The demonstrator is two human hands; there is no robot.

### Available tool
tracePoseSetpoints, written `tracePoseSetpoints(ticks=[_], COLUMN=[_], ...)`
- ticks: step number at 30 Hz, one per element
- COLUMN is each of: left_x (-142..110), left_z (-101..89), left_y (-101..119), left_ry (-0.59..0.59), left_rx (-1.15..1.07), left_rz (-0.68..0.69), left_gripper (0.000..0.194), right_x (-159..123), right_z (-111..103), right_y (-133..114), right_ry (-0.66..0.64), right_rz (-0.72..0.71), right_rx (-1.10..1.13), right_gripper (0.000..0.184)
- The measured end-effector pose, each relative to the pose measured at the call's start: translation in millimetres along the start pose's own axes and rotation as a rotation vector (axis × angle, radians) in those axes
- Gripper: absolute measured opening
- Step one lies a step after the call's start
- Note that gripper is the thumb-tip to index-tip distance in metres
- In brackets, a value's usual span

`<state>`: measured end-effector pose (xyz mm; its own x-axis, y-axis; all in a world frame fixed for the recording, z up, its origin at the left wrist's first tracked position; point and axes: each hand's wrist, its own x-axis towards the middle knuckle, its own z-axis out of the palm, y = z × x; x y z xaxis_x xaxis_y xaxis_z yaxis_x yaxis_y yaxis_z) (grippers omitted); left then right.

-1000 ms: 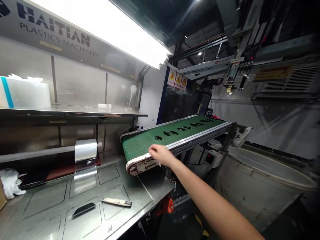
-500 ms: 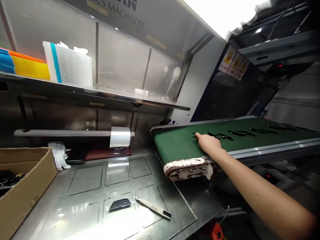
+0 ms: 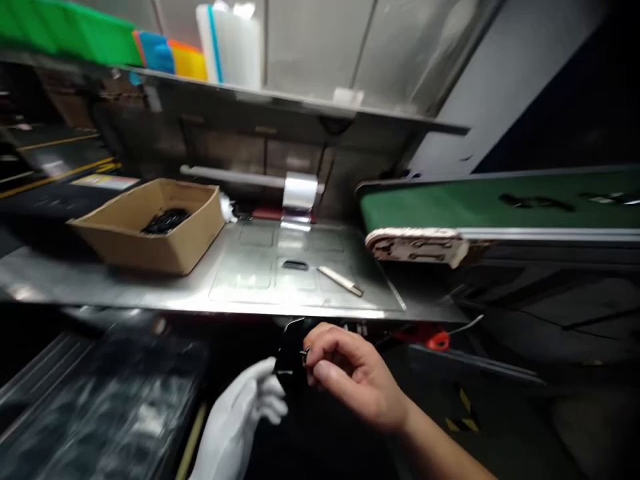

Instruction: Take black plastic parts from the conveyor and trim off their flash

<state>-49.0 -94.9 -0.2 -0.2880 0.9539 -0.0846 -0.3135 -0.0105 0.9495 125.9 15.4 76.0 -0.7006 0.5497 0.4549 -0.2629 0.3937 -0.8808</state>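
My right hand [image 3: 353,377] is bare and sits low in front of the steel worktable [image 3: 240,293], fingers curled round a small black plastic part [image 3: 290,357]. My left hand [image 3: 243,417] wears a white glove and touches the same part from below and the left, fingers bent against it. Both hands hold the part below the table's front edge. More black parts [image 3: 537,200] lie on the green conveyor belt [image 3: 450,200] at the right.
A cardboard box [image 3: 150,233] with black parts stands on the table's left. A utility knife [image 3: 340,280] and a dark piece [image 3: 295,265] lie mid-table. A film roll [image 3: 299,190] hangs on a rod behind. Coloured stacks [image 3: 165,53] sit on the shelf.
My right hand left the conveyor belt and came down in front of the table holding a black part. The gloved left hand came into view. The camera swung down and left.
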Motion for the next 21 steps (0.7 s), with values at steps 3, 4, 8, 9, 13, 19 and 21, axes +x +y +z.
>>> tracePoseSetpoints(ticks=[3, 4, 8, 9, 13, 19, 21], left_x=[-19, -24, -37, -38, -31, -5, 4], left_z=[-6.1, -6.4, 0.9, 3.5, 11.5, 21.8, 26.4], left_y=[-6, -8, -12, -13, -17, -25, -27], left_ry=[-0.234, -0.322, -0.454, -0.453, -0.451, -0.472, -0.473], left_rx=[-0.385, -0.482, -0.566, -0.572, -0.576, -0.647, -0.659], left_rz=[0.036, 0.027, -0.05, -0.065, -0.092, -0.163, -0.192], left_gripper=[0.056, 0.055, 0.049, 0.048, 0.046, 0.044, 0.044], right_x=[-28, -34, -52, -55, -59, -56, -54], right_z=[23, 26, 27, 26, 20, 6, 2], right_y=[5, 6, 5, 6, 15, 39, 45], right_ry=[-0.034, -0.047, -0.078, -0.076, -0.046, 0.054, 0.098], right_rz=[0.031, 0.033, 0.057, 0.071, 0.105, 0.191, 0.214], right_rx=[-0.006, -0.03, -0.116, -0.121, -0.109, -0.007, 0.056], right_gripper=[0.006, 0.005, 0.006, 0.006, 0.006, 0.007, 0.007])
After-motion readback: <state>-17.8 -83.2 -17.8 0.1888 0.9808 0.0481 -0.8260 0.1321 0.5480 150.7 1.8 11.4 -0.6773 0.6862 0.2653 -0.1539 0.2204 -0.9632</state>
